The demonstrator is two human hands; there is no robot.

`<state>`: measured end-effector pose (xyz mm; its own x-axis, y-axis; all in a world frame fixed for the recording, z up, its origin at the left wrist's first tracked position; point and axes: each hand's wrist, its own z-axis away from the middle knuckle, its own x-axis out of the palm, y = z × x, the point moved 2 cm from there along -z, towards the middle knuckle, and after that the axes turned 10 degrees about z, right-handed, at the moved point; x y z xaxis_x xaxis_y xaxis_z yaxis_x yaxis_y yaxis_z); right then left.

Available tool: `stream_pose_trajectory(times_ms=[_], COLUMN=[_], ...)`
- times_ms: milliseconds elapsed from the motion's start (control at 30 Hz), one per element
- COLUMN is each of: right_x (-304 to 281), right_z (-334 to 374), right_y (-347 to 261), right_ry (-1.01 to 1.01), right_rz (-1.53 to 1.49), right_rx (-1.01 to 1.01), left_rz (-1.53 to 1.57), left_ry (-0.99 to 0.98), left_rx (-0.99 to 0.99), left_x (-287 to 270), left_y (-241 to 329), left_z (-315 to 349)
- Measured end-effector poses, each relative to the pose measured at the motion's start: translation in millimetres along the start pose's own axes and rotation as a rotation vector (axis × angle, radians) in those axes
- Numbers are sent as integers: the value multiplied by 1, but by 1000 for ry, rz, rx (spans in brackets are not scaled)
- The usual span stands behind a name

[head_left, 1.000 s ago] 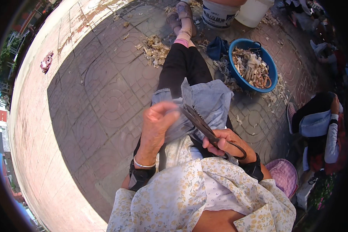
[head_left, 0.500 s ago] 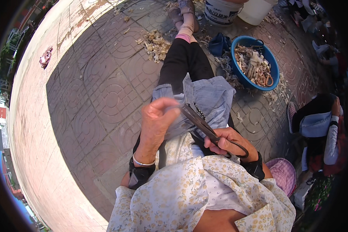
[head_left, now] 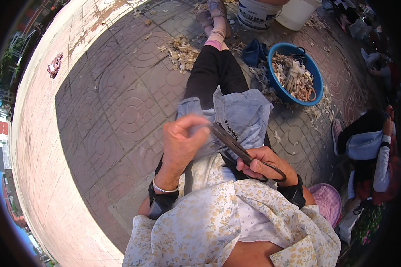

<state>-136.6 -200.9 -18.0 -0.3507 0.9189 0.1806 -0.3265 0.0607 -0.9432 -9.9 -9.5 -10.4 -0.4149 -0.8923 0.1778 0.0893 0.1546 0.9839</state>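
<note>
My right hand grips a pair of dark scissors by the handles, with the long blades pointing up and left over my lap. The blades look closed together. Close to the blade tips is my left hand, its index finger and thumb bent toward them. Motion smears these fingers, and I cannot make out whether anything is between them. A grey-blue cloth lies across my thighs beneath the scissors, with a dark beaded-looking strip along it.
A blue basin of pale scraps stands right of my legs, beside a dark blue cloth bag. Scraps litter the paving. White buckets stand beyond. Another person sits at the right, near a pink quilted pad.
The view has shifted slightly. My left fingers remain blurred near the blade tips, and my right hand keeps its grip on the scissors.
</note>
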Motion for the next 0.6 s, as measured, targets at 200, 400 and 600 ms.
stream_pose_trajectory(times_ms=[200, 400, 600], right_x=[7, 10, 1], right_z=[-6, -6, -13], right_y=[10, 5, -22], right_ry=[171, 202, 339], right_rz=[282, 331, 79], right_rx=[-142, -141, -199], left_rz=[40, -100, -138], left_ry=[27, 72, -125], left_rx=[-41, 14, -47], left_x=[6, 10, 26], left_y=[5, 4, -11], left_z=[0, 0, 11])
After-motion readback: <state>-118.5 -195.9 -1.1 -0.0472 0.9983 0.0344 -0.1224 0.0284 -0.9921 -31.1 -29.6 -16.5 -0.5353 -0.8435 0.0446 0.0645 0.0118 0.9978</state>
